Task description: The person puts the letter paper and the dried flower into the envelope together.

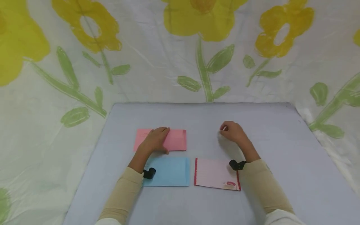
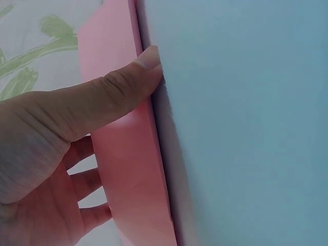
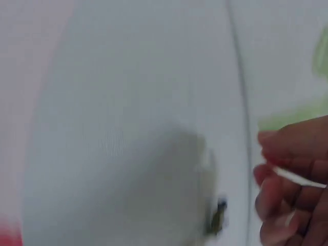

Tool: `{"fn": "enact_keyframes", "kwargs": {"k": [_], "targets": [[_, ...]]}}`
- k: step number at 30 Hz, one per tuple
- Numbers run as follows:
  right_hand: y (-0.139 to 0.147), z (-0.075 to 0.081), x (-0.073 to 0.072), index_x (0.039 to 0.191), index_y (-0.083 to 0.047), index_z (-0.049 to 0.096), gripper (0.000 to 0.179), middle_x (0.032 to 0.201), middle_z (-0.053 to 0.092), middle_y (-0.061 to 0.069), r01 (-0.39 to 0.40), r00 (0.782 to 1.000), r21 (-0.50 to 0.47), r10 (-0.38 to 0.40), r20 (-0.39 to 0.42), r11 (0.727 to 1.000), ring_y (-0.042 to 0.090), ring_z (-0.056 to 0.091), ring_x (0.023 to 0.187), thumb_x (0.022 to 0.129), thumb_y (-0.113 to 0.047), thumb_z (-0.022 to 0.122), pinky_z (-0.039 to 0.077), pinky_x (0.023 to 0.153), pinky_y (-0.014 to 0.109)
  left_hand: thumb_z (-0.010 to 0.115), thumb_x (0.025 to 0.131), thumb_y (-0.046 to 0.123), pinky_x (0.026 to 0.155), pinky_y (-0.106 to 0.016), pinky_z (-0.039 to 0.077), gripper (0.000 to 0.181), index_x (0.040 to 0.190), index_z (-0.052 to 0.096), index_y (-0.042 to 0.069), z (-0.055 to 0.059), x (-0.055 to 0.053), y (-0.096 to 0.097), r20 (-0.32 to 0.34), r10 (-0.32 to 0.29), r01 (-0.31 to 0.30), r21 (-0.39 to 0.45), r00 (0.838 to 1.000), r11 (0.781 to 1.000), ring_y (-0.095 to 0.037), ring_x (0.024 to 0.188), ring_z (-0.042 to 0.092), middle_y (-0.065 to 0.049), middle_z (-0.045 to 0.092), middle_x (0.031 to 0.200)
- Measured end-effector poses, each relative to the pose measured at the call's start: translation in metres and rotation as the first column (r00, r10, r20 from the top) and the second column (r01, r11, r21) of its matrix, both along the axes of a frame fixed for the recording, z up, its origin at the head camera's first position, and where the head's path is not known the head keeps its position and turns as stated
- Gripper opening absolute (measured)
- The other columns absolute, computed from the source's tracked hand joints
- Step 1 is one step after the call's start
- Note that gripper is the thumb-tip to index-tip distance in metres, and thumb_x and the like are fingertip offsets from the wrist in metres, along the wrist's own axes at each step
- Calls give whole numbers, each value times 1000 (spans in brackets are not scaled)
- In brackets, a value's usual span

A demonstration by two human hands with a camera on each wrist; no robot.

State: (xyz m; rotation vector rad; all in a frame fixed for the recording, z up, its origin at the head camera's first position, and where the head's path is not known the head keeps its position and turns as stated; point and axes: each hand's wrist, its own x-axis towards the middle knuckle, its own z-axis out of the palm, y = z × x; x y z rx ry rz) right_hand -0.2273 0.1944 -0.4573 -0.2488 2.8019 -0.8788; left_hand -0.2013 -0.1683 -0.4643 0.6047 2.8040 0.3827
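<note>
The head view shows the left hand (image 1: 154,139) spread over the pink envelope (image 1: 177,140) on the bench (image 1: 287,156), just beyond the blue envelope (image 1: 168,173), while the right hand (image 1: 233,132) hangs loosely curled beyond the red-edged card (image 1: 213,173); squaring up the envelopes looks like the step in hand. In the left wrist view the thumb lies across the pink envelope to its near edge and fairly straight fingers reach the far one, so the next move seems to call for a light nudge. The right wrist view is blurred, that hand's fingers half bent around nothing visible.
</note>
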Motion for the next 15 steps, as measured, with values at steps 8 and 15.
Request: {"fn": "enact_keyframes", "kwargs": {"k": [8, 15], "targets": [[52, -5, 3, 116, 5, 61, 35, 103, 64, 23, 20, 991, 127, -36, 126, 992, 34, 61, 89, 91, -17, 72, 52, 72, 46, 91, 74, 26, 117, -58, 21, 101, 153, 36, 0, 2, 3, -4, 23, 26, -26, -1, 999, 1000, -35, 144, 31, -18, 39, 155], [51, -12, -5, 95, 1, 64, 13, 91, 65, 15, -4, 999, 144, -3, 45, 990, 29, 58, 81, 87, -8, 70, 50, 70, 44, 91, 74, 26, 117, -59, 22, 99, 153, 36, 0, 2, 2, 1, 17, 6, -6, 12, 1000, 1000, -35, 144, 31, -18, 39, 154]]}}
